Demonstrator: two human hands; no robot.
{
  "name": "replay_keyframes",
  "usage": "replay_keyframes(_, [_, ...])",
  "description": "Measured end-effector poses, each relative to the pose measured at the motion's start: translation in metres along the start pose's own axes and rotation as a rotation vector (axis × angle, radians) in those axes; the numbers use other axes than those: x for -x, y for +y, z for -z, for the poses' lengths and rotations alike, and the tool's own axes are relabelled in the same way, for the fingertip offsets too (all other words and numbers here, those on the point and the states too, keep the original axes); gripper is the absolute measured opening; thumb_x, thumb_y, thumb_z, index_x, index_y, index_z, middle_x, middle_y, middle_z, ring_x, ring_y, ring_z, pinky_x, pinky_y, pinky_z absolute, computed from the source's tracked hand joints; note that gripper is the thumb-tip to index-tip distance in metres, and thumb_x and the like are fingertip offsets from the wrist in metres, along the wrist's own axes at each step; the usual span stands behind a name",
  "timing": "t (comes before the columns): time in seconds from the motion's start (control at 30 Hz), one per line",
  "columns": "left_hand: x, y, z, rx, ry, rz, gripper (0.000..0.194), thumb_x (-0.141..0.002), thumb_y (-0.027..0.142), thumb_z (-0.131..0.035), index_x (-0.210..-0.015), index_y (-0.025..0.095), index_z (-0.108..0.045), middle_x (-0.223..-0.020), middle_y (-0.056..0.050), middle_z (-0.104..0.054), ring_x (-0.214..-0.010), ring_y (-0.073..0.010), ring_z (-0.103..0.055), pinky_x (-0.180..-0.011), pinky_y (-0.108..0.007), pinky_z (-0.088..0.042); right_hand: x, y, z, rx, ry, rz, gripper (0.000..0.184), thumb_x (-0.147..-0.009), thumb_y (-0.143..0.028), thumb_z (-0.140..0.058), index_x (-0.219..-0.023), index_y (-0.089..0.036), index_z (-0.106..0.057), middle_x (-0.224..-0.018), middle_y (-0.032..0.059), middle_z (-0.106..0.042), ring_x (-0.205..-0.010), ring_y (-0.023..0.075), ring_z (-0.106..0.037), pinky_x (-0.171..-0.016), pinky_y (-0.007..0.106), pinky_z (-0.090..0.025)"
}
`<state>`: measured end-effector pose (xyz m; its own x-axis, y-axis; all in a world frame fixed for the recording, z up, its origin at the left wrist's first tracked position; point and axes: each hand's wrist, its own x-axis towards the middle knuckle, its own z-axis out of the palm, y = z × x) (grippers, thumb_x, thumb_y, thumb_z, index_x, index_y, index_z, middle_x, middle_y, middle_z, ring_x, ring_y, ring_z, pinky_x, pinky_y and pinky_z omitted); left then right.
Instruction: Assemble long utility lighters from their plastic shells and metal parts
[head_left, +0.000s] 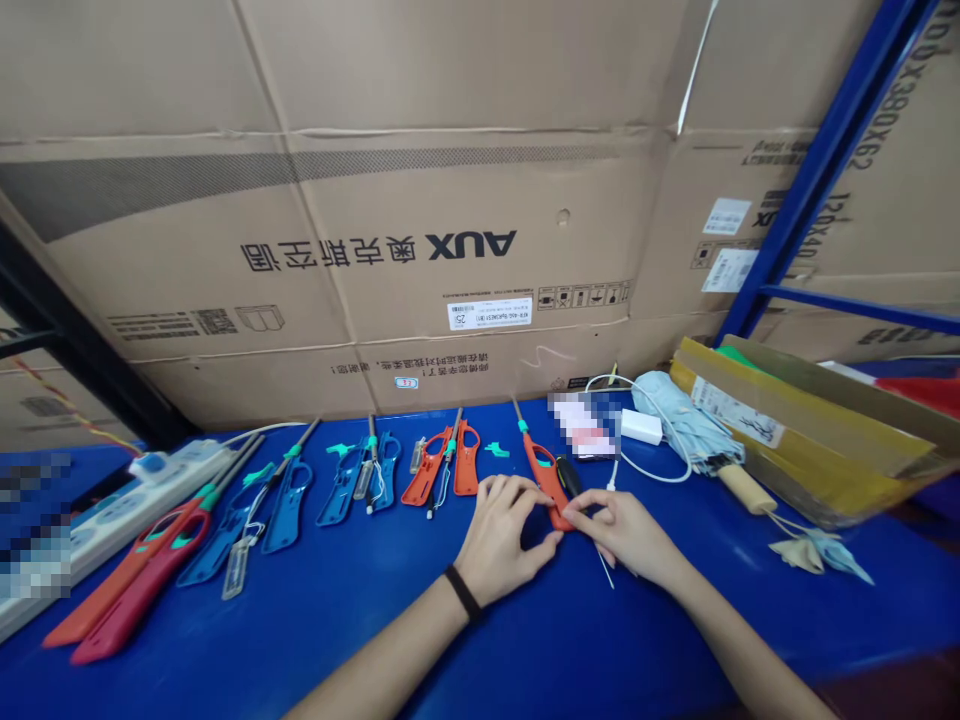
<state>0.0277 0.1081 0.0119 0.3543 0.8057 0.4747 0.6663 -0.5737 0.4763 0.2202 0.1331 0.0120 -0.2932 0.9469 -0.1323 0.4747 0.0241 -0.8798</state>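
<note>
An orange long-nosed gas lighter lies on the blue table, its metal nozzle pointing away from me. My left hand, with a black band at the wrist, has its curled fingers on the left edge of the handle and its thumb near the butt end. From the right, my right hand pinches the lower end of the same handle with thumb and forefinger. A screwdriver with a black and yellow handle lies close along the lighter; its thin shaft passes by my right fingers toward me, partly hidden.
Opened orange lighter shells, blue shells and closed red lighters lie leftward, by a white power strip. A phone, white charger, folded umbrella and open carton stand rightward. Cardboard walls the back.
</note>
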Motion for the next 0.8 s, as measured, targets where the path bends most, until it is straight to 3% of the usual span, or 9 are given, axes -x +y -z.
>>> replay_keyframes(0.17, [0.0, -0.002, -0.002, -0.012, -0.005, -0.006, 0.02, -0.08, 0.029, -0.061, -0.099, 0.024, -0.06, -0.098, -0.003, -0.06, -0.096, -0.0218, -0.052, -0.089, -0.041, -0.038, -0.007, -0.002, 0.006, 0.235, 0.136, 0.007, 0.036, -0.079, -0.047, -0.05, -0.088, -0.016, -0.065, -0.038, -0.004, -0.055, -0.038, 0.0135, -0.053, -0.042, 0.021, -0.035])
replay_keyframes(0.47, [0.0, -0.002, -0.003, -0.065, -0.061, -0.067, 0.034, -0.08, 0.031, -0.06, -0.114, 0.031, -0.06, -0.118, -0.007, -0.053, -0.109, -0.0258, -0.047, -0.091, -0.044, -0.041, -0.02, -0.029, 0.009, 0.549, 0.176, 0.0, 0.022, -0.082, -0.034, -0.05, -0.083, -0.021, -0.067, -0.047, -0.0007, -0.064, -0.057, 0.017, -0.065, -0.056, 0.023, -0.041])
replay_keyframes(0.67, [0.001, -0.002, -0.005, -0.101, -0.024, -0.079, 0.03, -0.082, 0.032, -0.06, -0.112, 0.028, -0.061, -0.114, -0.007, -0.055, -0.104, -0.0235, -0.05, -0.087, -0.041, -0.045, -0.032, -0.046, -0.004, 0.842, 0.232, -0.009, 0.018, -0.082, -0.024, -0.052, -0.085, -0.02, -0.069, -0.079, 0.0102, -0.072, -0.08, 0.0263, -0.068, -0.063, 0.029, -0.042])
replay_keyframes(0.8, [-0.002, -0.014, 0.005, -0.158, 0.035, -0.053, 0.02, -0.085, 0.034, -0.055, -0.101, 0.026, -0.064, -0.107, -0.005, -0.059, -0.101, -0.0211, -0.051, -0.09, -0.04, -0.042, -0.044, -0.054, -0.007, 0.947, 0.218, -0.017, 0.021, -0.083, -0.021, -0.051, -0.085, -0.015, -0.07, -0.086, 0.0176, -0.071, -0.083, 0.0309, -0.068, -0.065, 0.032, -0.043])
